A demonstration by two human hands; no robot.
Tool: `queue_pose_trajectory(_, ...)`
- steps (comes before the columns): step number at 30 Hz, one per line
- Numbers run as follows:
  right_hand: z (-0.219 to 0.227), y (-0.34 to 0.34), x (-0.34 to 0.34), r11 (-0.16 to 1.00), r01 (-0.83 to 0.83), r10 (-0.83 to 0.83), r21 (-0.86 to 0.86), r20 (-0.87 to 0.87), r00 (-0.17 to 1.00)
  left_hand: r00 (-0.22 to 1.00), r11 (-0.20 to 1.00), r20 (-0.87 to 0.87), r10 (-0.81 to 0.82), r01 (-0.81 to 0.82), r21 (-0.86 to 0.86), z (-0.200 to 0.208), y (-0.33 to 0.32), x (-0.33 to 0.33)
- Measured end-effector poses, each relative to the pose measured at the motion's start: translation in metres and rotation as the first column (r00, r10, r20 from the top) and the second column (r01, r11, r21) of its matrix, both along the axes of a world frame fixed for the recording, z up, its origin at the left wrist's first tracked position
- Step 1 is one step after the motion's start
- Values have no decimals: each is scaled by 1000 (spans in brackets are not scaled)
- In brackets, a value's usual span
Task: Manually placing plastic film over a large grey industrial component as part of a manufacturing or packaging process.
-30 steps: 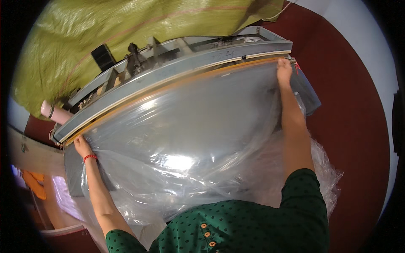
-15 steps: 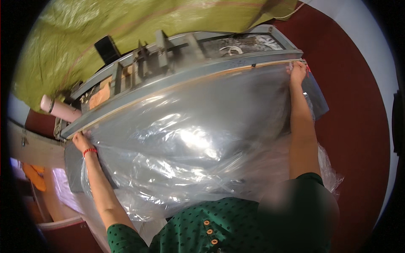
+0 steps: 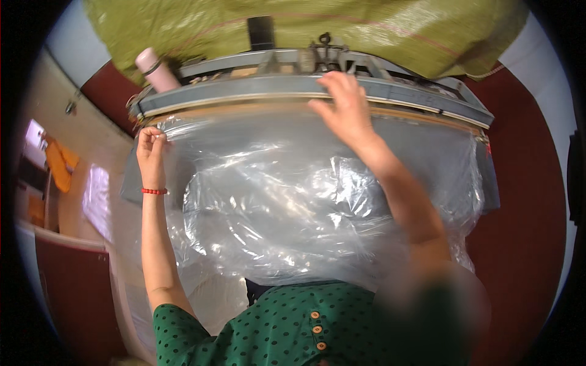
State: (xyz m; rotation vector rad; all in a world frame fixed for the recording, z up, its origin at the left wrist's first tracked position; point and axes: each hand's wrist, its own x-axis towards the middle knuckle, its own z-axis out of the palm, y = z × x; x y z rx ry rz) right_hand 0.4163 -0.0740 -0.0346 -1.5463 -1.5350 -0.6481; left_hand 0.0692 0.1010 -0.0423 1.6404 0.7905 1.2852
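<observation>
A large clear plastic bag (image 3: 287, 207) lies spread over a grey table, its far edge tucked under the long grey bar of a sealing machine (image 3: 256, 91). My left hand (image 3: 151, 149) pinches the bag's far left corner by the bar's left end. My right hand (image 3: 345, 107) rests with fingers spread on the middle of the bar, holding nothing. A red band circles my left wrist.
A pink bottle (image 3: 157, 70) stands at the machine's left end. Olive-green woven sacking (image 3: 366, 30) hangs behind the machine. Dark red floor (image 3: 525, 232) lies to the right, a pale counter (image 3: 91, 201) to the left.
My right hand left the bag's far right corner and moved left onto the middle of the bar. The view swung, and my left hand keeps its hold on the left corner.
</observation>
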Motion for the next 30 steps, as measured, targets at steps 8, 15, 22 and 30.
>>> queue_pose_trajectory(8,-47,-43,0,873,-405,53,-272,-773,632,953,991,-273,132,-123,49,-34,19,-134)
queue_pose_trajectory(15,-78,-237,153,850,313,-493,-423,-433,754,631,963,-758,163,68,263,-84,-75,-151)
queue_pose_trajectory(22,-98,-352,225,683,582,-724,-440,-306,618,908,1000,-419,15,-24,-16,-81,-173,-101)
queue_pose_trajectory(30,-98,-353,222,671,599,-737,-436,-304,604,960,582,275,59,191,-790,-139,-210,-66)
